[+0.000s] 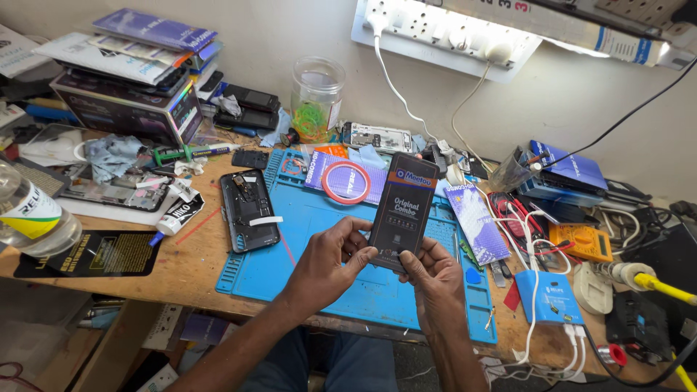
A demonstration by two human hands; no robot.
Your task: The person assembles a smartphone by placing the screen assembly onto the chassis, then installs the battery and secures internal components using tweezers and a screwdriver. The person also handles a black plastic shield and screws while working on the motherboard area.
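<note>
Currently, both hands hold a flat dark rectangular package (401, 211) upright above the blue work mat (319, 247), near the front edge of the wooden surface (181, 272). The left hand (330, 263) has its grip closed on the package's lower left edge, thumb on the front face. The right hand (435, 279) grasps the lower right corner, fingers wrapped behind it. On the mat, left of the package, lies an opened phone (249, 210) with its back cover off. Behind the package rests a ring of red tape (346, 182) on a purple sleeve. A clear plastic bottle (33, 218) lies at the far left, well apart from the hands. An orange multimeter (579, 242) sits to the right among cables.
</note>
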